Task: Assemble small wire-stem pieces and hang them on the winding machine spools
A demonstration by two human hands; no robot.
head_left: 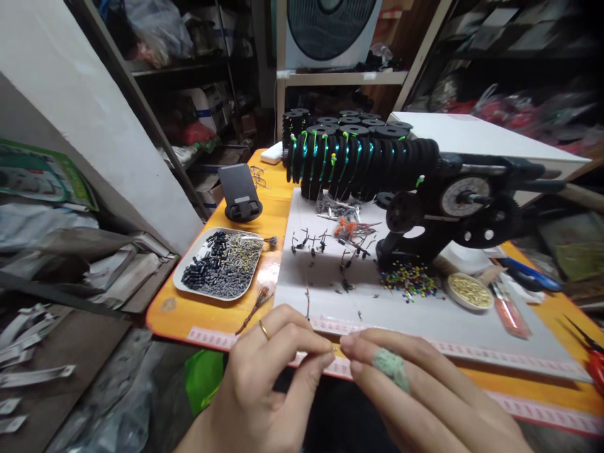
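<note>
My left hand (274, 371), with a ring on one finger, is closed in a pinch at the table's front edge. A tiny glinting piece, too small to name, shows at its fingertips. Close beside it, my right hand (415, 384) has its thumb and fingers pressed together, with a green wrap (392, 369) round one finger. Whatever lies in that pinch is hidden. Just beyond the hands, a thin orange-and-dark piece (308, 303) and several small dark parts with wire ends (346, 285) lie on the white board (292, 277).
On the left stands a white tray (257, 267) of small dark, grey and yellow parts. A black machine (410, 233) with a ridged roller (368, 157) rises behind the board. Coloured beads (409, 280), a dish of gold pieces (469, 291) and red-handled scissors (595, 368) lie rightward.
</note>
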